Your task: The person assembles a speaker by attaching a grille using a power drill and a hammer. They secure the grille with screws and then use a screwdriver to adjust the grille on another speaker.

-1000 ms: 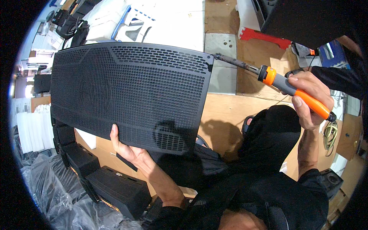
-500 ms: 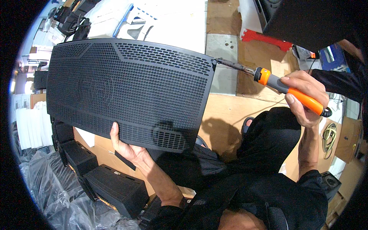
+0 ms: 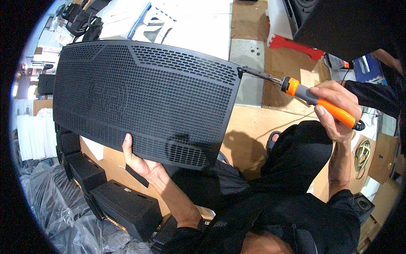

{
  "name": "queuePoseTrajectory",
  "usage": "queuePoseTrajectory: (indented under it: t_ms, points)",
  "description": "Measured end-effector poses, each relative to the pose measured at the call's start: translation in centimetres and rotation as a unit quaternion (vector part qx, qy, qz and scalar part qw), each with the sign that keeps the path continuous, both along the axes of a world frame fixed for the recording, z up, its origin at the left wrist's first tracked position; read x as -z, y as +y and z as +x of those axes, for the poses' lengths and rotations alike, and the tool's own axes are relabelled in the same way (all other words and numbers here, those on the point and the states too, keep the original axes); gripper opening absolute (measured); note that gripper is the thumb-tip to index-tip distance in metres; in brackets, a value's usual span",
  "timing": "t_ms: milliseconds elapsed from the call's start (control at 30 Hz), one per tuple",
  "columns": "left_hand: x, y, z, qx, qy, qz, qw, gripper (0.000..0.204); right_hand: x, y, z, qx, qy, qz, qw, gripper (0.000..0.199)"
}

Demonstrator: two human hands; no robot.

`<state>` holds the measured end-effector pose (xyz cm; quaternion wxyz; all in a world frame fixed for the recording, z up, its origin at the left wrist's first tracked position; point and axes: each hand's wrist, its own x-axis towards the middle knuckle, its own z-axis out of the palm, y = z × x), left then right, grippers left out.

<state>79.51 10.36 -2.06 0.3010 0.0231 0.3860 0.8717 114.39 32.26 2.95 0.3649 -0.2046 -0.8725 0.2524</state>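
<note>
A large black perforated grille panel [image 3: 144, 97] is tilted up in front of me. My left hand [image 3: 144, 163] grips its lower edge, thumb over the front face; the other fingers are hidden behind it. In my right hand [image 3: 338, 108] is a soldering iron [image 3: 302, 92] with an orange and grey handle, its cord leaving the rear end. The iron's dark shaft points left, and its tip meets the panel's upper right corner. Whether the tip presses in or only touches there, I cannot tell.
Several black boxes [image 3: 127, 203] stand at the lower left beside clear plastic sheeting [image 3: 59, 199]. A red bracket-like piece [image 3: 296, 46] lies at the upper right near a large dark object [image 3: 338, 25]. Another person's dark sleeve [image 3: 376, 95] shows at the right, above a coiled cable [image 3: 362, 154].
The panel and both hands appear in nearly the same place, with a slight shift of the whole view. The iron's tip stays at the panel's corner.
</note>
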Motion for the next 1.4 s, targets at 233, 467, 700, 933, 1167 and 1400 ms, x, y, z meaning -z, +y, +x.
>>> queuePoseTrajectory:
  t_ms: [233,467,700,933,1167,1400]
  points:
    - [0.1,0.1,0.0,-0.002,-0.001,-0.003,1.0,0.036,0.3,0.0,-0.1,-0.002,0.005,-0.015,1.0,0.022]
    - [-0.1,0.1,0.2,-0.007,0.01,-0.017,1.0,0.036,0.3,0.0,-0.2,-0.009,0.005,-0.005,1.0,0.022]
    - [0.1,0.0,0.0,-0.002,0.009,-0.007,1.0,0.037,0.2,0.1,-0.3,-0.015,0.003,0.0,1.0,0.021]
    - [0.1,-0.2,0.0,0.007,0.003,0.006,1.0,0.035,-0.1,0.3,-0.2,-0.022,-0.004,-0.001,1.0,0.022]
    - [0.1,-0.1,0.0,0.002,0.011,-0.007,1.0,0.034,-1.2,0.8,-0.3,-0.038,-0.03,-0.001,0.999,0.023]
    - [0.0,0.3,0.2,-0.006,0.004,-0.013,1.0,0.034,-2.1,0.6,-0.8,-0.038,-0.057,0.041,0.997,0.026]
